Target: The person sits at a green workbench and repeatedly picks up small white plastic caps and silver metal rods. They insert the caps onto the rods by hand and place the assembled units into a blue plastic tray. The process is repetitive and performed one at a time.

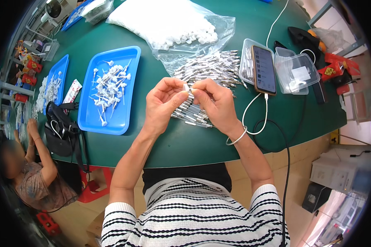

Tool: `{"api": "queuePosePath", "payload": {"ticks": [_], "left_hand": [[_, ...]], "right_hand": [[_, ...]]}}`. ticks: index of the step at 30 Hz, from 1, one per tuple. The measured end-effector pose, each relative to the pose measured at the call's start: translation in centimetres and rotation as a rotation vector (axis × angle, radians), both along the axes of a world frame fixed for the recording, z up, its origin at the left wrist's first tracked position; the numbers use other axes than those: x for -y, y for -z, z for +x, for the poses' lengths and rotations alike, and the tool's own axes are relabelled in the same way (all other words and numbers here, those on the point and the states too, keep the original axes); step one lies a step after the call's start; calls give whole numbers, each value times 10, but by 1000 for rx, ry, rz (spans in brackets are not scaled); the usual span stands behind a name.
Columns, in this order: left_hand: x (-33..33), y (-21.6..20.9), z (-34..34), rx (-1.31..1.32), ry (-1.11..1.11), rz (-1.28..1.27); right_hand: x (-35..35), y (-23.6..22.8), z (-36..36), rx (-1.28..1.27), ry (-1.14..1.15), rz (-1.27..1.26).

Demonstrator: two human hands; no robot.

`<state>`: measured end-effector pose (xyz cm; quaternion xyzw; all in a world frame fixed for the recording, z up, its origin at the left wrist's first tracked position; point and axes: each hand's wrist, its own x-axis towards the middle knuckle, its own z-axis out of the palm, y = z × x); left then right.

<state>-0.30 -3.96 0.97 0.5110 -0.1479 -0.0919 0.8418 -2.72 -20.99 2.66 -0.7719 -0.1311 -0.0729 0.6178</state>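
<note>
White piece [186, 87] pinched in left hand [163, 101] fingertips, right hand [217, 105] fingers pressed together, contents unclear; best keep both steady, aligned.

A dark green table [173, 152] holds blue trays [104, 129] at left. Near its middle, a heap of slim metallic rods [214, 66] lies against a plastic bag [226, 26] of white pieces [189, 35]; clear boxes [293, 73] sit at right.

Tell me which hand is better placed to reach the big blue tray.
Probably the left hand: it is nearer the tray, while the right hand is farther across. The left, though, pinches a small white piece.
</note>
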Motion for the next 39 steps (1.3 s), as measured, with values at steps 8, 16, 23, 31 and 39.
{"api": "queuePosePath", "payload": {"ticks": [8,16,23,31,39], "left_hand": [[0,-13,-8,171,-76,132],[-2,-9,-6,320,-54,122],[-2,-9,-8,335,-41,101],[-3,-19,-5,305,-137,184],[-3,-12,-7,220,-194,245]], "right_hand": [[8,2,9,-227,-293,381],[7,15,8,-306,-398,591],[0,17,4,-294,-387,643],[-5,16,8,-143,-188,579],[-5,17,9,-25,-117,482]]}}
